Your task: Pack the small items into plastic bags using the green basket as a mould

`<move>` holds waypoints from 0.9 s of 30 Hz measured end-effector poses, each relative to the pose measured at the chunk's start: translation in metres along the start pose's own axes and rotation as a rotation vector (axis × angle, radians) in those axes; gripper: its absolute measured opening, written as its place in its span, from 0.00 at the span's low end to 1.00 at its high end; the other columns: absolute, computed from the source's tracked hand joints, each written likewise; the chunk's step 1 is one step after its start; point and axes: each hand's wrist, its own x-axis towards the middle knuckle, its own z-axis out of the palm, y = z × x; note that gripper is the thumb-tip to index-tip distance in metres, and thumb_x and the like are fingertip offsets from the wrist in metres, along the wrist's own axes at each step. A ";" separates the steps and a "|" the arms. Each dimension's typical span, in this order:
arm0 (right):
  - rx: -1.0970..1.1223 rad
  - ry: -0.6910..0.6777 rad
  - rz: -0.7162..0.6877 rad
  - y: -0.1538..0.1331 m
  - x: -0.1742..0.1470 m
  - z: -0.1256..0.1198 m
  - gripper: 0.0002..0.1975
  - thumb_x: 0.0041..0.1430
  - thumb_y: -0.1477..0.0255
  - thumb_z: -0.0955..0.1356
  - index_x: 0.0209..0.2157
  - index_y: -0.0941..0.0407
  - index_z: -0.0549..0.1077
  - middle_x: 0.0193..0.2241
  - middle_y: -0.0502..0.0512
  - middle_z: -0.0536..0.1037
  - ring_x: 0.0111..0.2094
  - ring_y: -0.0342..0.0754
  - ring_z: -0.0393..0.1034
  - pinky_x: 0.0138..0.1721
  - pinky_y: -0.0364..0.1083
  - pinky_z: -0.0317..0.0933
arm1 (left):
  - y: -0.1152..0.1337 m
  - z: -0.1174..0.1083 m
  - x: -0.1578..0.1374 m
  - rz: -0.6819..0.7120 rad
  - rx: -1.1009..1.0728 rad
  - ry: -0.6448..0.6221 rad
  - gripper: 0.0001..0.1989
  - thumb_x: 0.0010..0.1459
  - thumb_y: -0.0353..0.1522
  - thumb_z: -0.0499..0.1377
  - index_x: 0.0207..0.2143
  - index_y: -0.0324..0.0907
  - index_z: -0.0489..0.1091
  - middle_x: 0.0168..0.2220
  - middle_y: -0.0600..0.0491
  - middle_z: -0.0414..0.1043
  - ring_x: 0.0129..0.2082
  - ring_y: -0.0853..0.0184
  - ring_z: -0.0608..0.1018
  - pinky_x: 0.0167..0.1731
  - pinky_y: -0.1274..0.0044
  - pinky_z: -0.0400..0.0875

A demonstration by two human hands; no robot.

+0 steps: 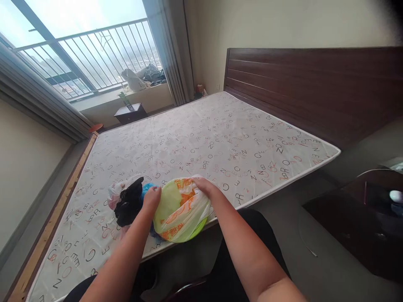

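Note:
A thin white plastic bag (189, 212) with orange print lies over a round lime-green object (199, 228), which looks like a bin or tub with its rim showing below. My left hand (153, 198) grips the left edge of the bag, thumb on top and fingers mostly hidden. On the upper right edge my right hand (204, 186) is closed on the bag, its fingertips out of sight behind it. Beside my left hand, a crumpled black plastic bag (129, 203) rests on the mattress with a bit of blue plastic (146, 189) and a pale bag (118, 191).
The letter-printed mattress (195, 138) spreads before me up to a dark wooden headboard (308, 84). A small nightstand (130, 113) stands by the window. At the right is a dark table (352, 218) with a cable near it. Wooden bed frame (56, 209) shows at left.

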 end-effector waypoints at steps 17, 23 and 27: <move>-0.106 0.113 -0.052 0.009 0.010 0.008 0.20 0.56 0.70 0.70 0.52 0.56 0.75 0.48 0.57 0.81 0.44 0.50 0.77 0.46 0.45 0.69 | -0.027 0.067 -0.148 0.976 0.428 0.115 0.09 0.67 0.31 0.57 0.35 0.46 0.76 0.46 0.47 0.78 0.47 0.56 0.78 0.49 0.62 0.75; -0.505 0.073 -0.026 0.000 -0.002 0.005 0.11 0.57 0.68 0.72 0.41 0.56 0.80 0.41 0.59 0.83 0.40 0.52 0.76 0.44 0.46 0.66 | -0.042 0.085 -0.172 1.102 0.418 -0.183 0.15 0.71 0.33 0.49 0.37 0.46 0.75 0.37 0.46 0.77 0.30 0.63 0.79 0.29 0.71 0.78; -0.511 0.054 -0.043 0.003 -0.003 0.006 0.09 0.58 0.67 0.71 0.37 0.55 0.82 0.37 0.55 0.84 0.36 0.49 0.76 0.40 0.44 0.65 | -0.054 0.100 -0.185 1.188 0.602 -0.273 0.15 0.67 0.27 0.50 0.42 0.44 0.77 0.41 0.43 0.79 0.29 0.62 0.80 0.26 0.71 0.78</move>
